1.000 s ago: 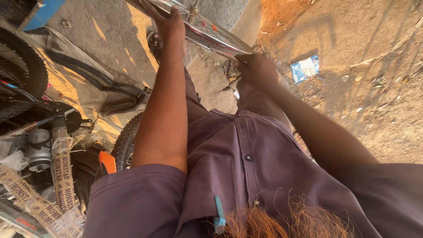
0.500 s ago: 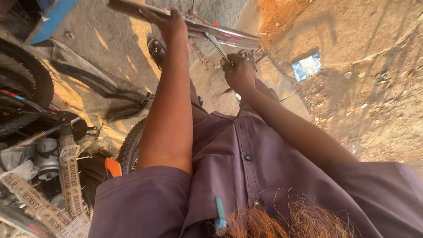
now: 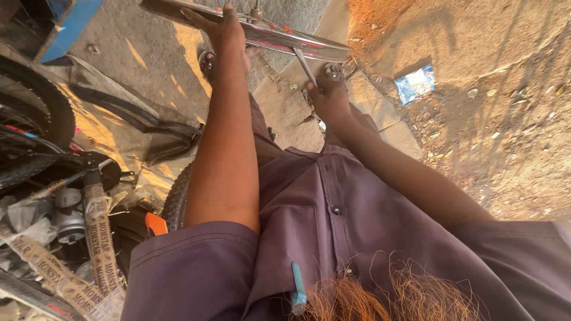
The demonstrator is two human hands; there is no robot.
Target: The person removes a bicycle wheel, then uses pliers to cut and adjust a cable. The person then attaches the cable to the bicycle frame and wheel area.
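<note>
Since the earlier frame, the right hand (image 3: 329,98) had dropped slightly below the wheel rim (image 3: 279,37), fingers clamped on a thin metal tool (image 3: 304,66) angled up against it. Left hand (image 3: 223,30) lay spread on the rim, gripping it. A blue wrapper (image 3: 415,84) lay on dirt nearby

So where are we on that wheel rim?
Done: rim is bare, with a loose tyre lying on the ground. In hand: left hand steadies the rim, right hand works a slim metal tool against it. Left: tyre not refitted.
</note>
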